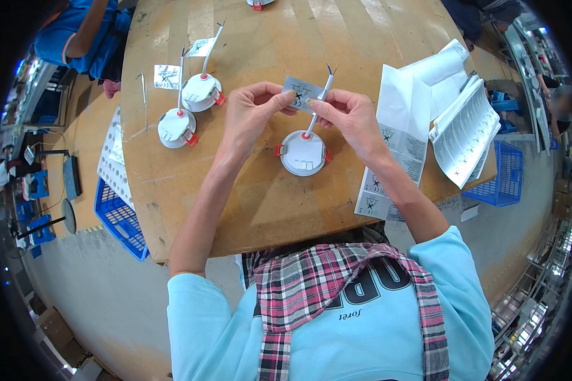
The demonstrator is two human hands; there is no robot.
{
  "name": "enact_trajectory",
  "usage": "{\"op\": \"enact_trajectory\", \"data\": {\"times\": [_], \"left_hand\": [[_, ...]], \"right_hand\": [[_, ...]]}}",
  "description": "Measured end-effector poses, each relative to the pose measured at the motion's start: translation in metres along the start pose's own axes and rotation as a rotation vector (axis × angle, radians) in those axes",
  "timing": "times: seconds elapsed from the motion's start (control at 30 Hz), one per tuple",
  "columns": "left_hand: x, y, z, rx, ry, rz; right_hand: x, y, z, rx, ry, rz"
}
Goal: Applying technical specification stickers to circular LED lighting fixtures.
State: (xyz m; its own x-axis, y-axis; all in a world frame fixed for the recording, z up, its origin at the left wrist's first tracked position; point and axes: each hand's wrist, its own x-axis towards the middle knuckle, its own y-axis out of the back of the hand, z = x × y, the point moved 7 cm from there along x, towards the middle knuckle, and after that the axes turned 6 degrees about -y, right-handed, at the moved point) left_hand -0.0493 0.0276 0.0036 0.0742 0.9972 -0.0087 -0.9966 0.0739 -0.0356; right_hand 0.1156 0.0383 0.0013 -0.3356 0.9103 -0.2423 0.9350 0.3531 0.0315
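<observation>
A silver-grey sticker label (304, 90) is stretched between my hands. My left hand (255, 109) pinches its left end between thumb and index finger. My right hand (346, 114) is closed around the white cable (328, 84), with the thumb tip on the label's right edge. That cable rises from a round white downlight (303, 154) with red spring clips, lying on the table below my hands. Bare wire ends show at the cable's top. The fingertips behind the label are partly hidden.
Two more downlights (175, 129) with labelled cables lie to the left on the wooden table (248, 203). Label sheets (397, 143) and a curled stack of printed sheets (467, 130) are at the right. Blue crates (121, 219) stand beside the table. Another person (82, 38) is at the far left.
</observation>
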Motion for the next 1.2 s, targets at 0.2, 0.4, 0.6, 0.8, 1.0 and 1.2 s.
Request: {"op": "enact_trajectory", "data": {"times": [0.2, 0.4, 0.6, 0.8, 1.0, 1.2], "left_hand": [[0.002, -0.003, 0.001, -0.025, -0.001, 0.013], [-0.002, -0.001, 0.003, -0.028, -0.029, 0.065], [-0.004, 0.004, -0.001, -0.090, -0.068, 0.181], [-0.003, 0.004, -0.010, -0.182, 0.020, 0.123], [-0.006, 0.007, -0.021, -0.248, 0.131, 0.133], [-0.015, 0.011, -0.003, -0.067, 0.004, 0.240]], "right_hand": [[0.005, 0.002, -0.003, 0.106, -0.011, 0.056], [0.006, 0.003, -0.001, 0.109, 0.006, 0.075], [0.005, 0.002, -0.002, 0.116, 0.030, 0.076], [0.007, -0.002, 0.003, 0.184, -0.070, 0.049], [0.011, -0.001, 0.008, 0.137, -0.111, -0.028], [0.010, -0.002, 0.005, 0.085, -0.078, -0.012]]}}
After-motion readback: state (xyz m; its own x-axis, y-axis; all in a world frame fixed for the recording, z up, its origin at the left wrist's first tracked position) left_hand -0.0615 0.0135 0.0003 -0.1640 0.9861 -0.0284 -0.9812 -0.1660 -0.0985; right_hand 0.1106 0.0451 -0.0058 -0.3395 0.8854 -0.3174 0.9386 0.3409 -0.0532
